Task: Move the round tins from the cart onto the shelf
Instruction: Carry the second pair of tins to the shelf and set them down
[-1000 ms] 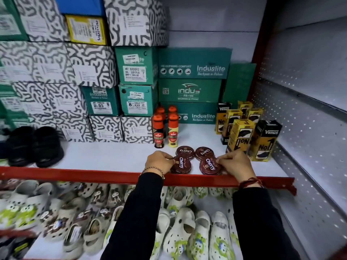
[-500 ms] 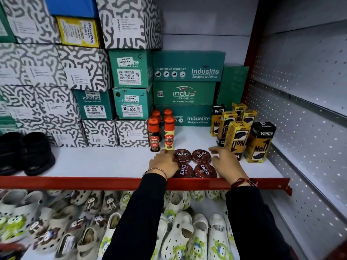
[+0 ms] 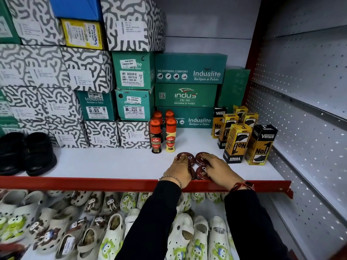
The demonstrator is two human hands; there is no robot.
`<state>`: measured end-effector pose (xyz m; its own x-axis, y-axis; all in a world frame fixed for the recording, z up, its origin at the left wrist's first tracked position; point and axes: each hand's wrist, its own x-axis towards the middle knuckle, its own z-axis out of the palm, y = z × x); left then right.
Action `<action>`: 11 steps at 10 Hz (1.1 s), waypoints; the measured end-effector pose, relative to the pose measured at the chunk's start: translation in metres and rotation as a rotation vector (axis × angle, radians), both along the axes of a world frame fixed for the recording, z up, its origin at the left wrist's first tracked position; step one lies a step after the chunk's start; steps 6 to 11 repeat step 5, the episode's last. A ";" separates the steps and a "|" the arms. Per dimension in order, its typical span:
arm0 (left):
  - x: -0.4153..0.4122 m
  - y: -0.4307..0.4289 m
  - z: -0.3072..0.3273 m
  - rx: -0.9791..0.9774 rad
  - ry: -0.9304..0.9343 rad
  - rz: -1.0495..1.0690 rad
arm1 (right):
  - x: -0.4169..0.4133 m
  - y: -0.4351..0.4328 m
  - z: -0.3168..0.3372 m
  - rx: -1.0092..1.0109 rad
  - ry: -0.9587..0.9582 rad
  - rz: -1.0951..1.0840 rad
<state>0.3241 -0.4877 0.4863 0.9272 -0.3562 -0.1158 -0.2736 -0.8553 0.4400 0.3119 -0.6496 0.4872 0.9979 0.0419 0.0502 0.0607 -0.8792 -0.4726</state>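
Left hand and right hand lie flat, fingers spread, gripping nothing, on round tins beneath fingertips; should nudge gently, keeping rows square.

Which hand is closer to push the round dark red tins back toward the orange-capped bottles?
Probably the left hand. It lies on the left pair of round dark red tins, right in front of the orange-capped polish bottles. The right hand lies nearer the yellow and black cartons.

Tins on shelf under both hands: left hand, right hand. Bottles behind left hand; cartons behind right hand; boxes farther back.
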 end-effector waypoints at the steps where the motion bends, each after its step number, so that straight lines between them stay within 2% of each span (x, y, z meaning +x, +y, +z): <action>1: 0.001 0.002 0.000 0.013 -0.014 0.006 | -0.004 0.004 0.001 -0.048 -0.024 0.006; 11: 0.003 0.014 0.000 -0.001 -0.067 -0.008 | -0.010 0.007 0.008 -0.090 -0.068 -0.007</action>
